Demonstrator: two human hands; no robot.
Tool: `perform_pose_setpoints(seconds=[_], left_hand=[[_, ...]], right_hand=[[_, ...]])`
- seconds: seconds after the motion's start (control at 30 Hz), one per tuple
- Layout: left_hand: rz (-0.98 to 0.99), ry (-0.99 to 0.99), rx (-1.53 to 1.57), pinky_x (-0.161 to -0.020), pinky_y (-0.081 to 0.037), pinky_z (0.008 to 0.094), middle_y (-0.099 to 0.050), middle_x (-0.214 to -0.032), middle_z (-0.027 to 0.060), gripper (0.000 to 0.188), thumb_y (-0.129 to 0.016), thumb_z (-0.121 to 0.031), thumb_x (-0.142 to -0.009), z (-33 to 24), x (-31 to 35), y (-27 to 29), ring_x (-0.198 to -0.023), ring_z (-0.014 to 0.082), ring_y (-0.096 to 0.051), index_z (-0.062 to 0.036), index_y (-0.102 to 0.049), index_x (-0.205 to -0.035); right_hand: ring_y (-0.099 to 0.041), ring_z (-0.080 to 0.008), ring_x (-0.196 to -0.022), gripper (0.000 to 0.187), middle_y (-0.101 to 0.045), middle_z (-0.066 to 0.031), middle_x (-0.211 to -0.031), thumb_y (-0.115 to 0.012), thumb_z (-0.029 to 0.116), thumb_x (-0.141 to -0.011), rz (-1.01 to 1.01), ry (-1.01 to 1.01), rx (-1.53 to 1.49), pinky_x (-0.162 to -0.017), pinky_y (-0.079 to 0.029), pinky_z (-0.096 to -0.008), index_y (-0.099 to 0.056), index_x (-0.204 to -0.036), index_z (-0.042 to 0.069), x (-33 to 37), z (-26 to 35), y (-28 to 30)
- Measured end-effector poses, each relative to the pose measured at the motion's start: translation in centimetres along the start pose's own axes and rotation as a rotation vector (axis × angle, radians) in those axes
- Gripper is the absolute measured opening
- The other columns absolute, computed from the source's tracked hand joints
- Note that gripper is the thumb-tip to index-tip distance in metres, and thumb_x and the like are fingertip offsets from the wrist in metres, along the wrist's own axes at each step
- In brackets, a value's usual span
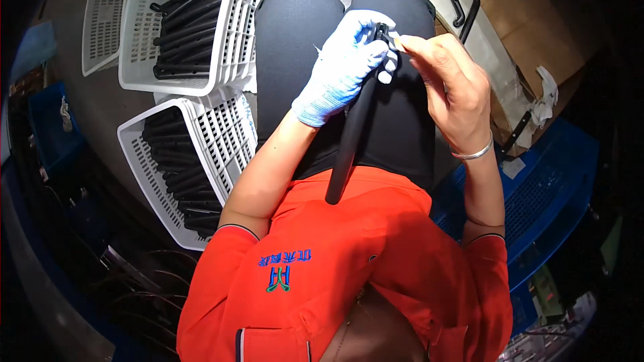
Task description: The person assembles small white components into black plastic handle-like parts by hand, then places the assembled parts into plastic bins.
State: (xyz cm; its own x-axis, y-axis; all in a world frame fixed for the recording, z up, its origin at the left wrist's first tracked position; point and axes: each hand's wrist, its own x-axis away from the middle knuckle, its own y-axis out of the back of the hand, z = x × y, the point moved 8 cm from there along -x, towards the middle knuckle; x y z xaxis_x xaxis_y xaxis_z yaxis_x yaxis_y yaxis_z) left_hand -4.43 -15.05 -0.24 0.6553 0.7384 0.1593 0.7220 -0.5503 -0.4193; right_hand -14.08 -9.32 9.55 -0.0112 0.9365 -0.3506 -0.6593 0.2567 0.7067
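My left hand (342,67), in a white knitted glove, is closed round the upper end of a black tube (353,137). The tube slants over my lap, its rounded lower end against my red shirt. A slotted or forked fitting shows at its top, between the gloved fingers. My bare right hand (453,77) wears a bracelet at the wrist. Its thumb and forefinger are pinched together right beside that fitting; whatever they hold is too small to make out.
White plastic baskets of black tubes (194,27) stand at my left, one basket (178,104) nearer than the others. On my right, two black bent bars (471,13) lie on a pale surface beside brown cardboard (537,33). A blue crate (543,194) stands below them.
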Motion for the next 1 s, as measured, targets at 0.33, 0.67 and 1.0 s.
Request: perform_pose_setpoints(seconds=[0.33, 0.67, 1.0], left_hand=[[0.032, 0.014, -0.091, -0.056, -0.044, 0.0219, -0.053, -0.074, 0.0045, 0.023, -0.053, -0.007, -0.09, -0.8, 0.3, -0.7, -0.06, 0.0087, -0.051, -0.0038, -0.048, -0.113], [-0.039, 0.004, -0.122, -0.053, -0.043, 0.0211, -0.054, -0.07, 0.0029, 0.021, -0.058, -0.012, -0.088, -0.8, 0.2, -0.4, -0.058, 0.0079, -0.051, -0.0041, -0.052, -0.107], [-0.052, 0.017, -0.104, -0.05, -0.04, 0.0196, -0.052, -0.069, 0.0009, 0.014, -0.059, -0.013, -0.089, -0.8, 0.4, -0.2, -0.055, 0.0054, -0.048, -0.0056, -0.052, -0.098]], right_hand=[[-0.059, -0.0234, -0.065, 0.035, -0.056, -0.01, -0.077, -0.06, -0.012, -0.071, 0.063, 0.048, 0.138, -0.056, -0.045, -0.0287, -0.064, -0.102, 0.004, -0.3, 1.1, 0.4], [-0.059, -0.0245, -0.066, 0.039, -0.056, -0.0103, -0.078, -0.059, -0.014, -0.066, 0.057, -0.001, 0.168, -0.058, -0.045, -0.0305, -0.064, -0.1, 0.004, -0.2, 1.7, 0.4], [-0.059, -0.0265, -0.067, 0.034, -0.056, -0.0104, -0.079, -0.059, -0.013, -0.067, 0.047, -0.043, 0.219, -0.058, -0.046, -0.032, -0.064, -0.098, 0.003, 0.0, 2.1, -0.2]])
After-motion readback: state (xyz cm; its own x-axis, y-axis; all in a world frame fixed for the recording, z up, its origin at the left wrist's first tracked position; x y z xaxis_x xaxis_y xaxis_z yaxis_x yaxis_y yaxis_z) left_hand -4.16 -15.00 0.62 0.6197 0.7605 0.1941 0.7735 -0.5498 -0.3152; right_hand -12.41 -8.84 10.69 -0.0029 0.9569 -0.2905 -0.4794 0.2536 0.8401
